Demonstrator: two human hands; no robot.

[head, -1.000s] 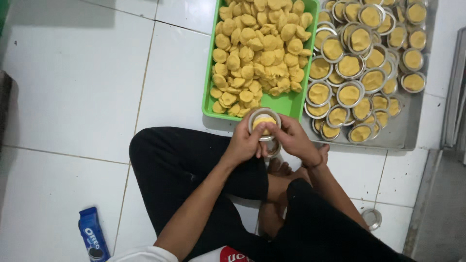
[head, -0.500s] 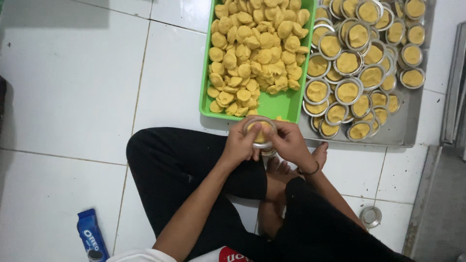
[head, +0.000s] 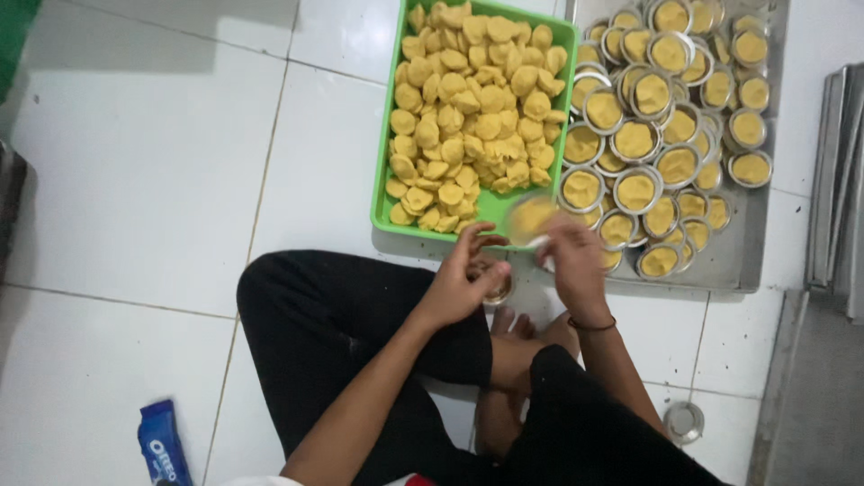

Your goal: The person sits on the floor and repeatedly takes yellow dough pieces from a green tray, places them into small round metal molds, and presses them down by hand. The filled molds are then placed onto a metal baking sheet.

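Yellow filled tin (head: 531, 219) in right hand (head: 572, 261), above green tray (head: 385, 202) edge

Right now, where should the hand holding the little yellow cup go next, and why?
Probably a short reach right, to set the filled tin down on the metal tray. The right hand holds it up, blurred, beside the tray where the other filled tins sit. The left hand is over what looks like another small tin beside the green tray of dough pieces.
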